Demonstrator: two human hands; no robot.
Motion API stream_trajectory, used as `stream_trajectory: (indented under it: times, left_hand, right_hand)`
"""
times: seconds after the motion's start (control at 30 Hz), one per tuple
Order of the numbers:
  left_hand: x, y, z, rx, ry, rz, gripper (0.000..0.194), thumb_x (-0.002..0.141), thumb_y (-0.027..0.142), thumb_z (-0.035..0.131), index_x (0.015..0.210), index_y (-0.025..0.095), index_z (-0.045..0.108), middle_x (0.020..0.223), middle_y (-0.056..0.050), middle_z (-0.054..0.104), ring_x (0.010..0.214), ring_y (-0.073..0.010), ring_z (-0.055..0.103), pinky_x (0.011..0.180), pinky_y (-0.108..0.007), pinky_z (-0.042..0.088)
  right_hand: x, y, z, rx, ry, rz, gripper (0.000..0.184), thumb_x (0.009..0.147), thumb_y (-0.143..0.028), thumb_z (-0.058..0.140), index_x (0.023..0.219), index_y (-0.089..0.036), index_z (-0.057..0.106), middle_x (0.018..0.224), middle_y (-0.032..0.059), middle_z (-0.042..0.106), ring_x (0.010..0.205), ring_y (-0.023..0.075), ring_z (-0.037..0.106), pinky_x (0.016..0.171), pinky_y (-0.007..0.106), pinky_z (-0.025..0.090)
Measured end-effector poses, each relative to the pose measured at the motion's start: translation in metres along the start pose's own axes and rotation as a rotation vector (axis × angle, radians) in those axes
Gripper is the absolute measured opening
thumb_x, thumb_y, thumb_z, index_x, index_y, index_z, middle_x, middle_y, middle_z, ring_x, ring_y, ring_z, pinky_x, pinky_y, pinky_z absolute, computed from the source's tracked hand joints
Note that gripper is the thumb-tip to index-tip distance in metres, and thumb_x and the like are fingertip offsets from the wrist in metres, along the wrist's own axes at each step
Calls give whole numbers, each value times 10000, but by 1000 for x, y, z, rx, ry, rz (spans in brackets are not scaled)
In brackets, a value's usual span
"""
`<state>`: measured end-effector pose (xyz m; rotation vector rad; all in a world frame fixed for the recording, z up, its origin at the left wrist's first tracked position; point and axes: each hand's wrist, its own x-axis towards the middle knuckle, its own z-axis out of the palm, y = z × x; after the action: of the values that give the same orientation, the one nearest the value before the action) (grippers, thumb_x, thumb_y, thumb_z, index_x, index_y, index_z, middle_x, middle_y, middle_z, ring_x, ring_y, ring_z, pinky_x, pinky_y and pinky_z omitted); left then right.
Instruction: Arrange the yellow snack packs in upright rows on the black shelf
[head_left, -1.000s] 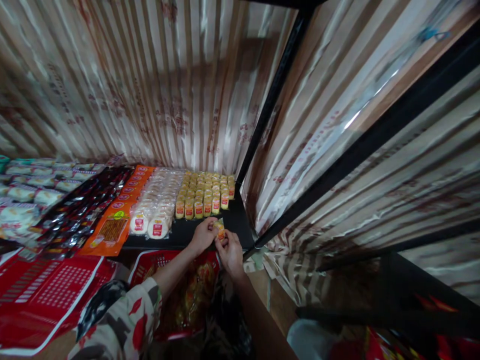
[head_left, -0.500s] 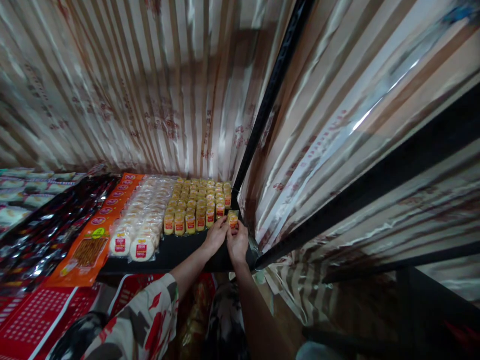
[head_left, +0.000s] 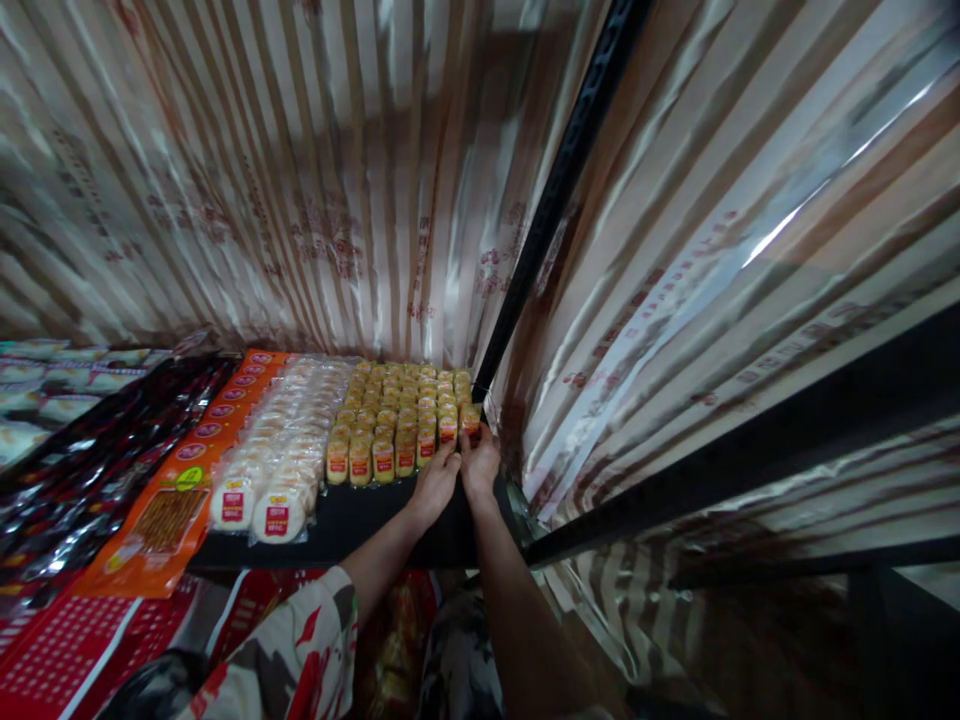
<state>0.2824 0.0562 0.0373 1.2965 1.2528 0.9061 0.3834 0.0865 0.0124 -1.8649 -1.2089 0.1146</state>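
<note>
Small yellow snack cakes (head_left: pixel 383 455) in clear wrappers with red labels stand in tight rows on a black shelf (head_left: pixel 360 525). My right hand (head_left: pixel 480 468) grips one wrapped yellow snack cake (head_left: pixel 470 418) at the front of the rightmost row, by the shelf post. Just left of it, my left hand (head_left: pixel 436 487) has its fingers curled together against the front of the neighbouring row. What lies between those fingers is hidden. Beside the yellow cakes, on their left, lie rows of round white wrapped cakes (head_left: pixel 276 515).
Orange snack packets (head_left: pixel 169 500) overlap in a line, with dark shiny packets (head_left: pixel 142 430) further left and white packets (head_left: pixel 71 375) beyond. A black metal post (head_left: pixel 555 220) rises at the back corner. Striped plastic sheeting (head_left: pixel 337 180) hangs behind. Below is a red basket (head_left: pixel 82 640).
The yellow snack cake in my right hand has moved back and now stands against the end of the right row. My left hand has come slightly down and away from it. The view has shifted slightly.
</note>
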Motion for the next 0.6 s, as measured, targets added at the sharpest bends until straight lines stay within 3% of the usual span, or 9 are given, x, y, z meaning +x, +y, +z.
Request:
stream_trajectory:
  times: [0.3,0.6]
  left_hand:
    - [4,6,-1,18,1,-16,416,854,273,438,1237,143,533,1334,-80,513,1271,-196,425,1114,-345,254]
    - [5,3,-3,20,17,-6,396,847,273,453,1212,164,558,1297,-69,551,1239,-195,461,1100,-342,284]
  right_hand:
    - [1,6,12,107,-7,5,413,838,-340,398,1124,-84,550,954,149,625,805,206,603,749,337,482]
    - [6,10,20,101,-49,22,337,801,-293,414,998,-91,598,913,144,645,799,204,602,759,325,462]
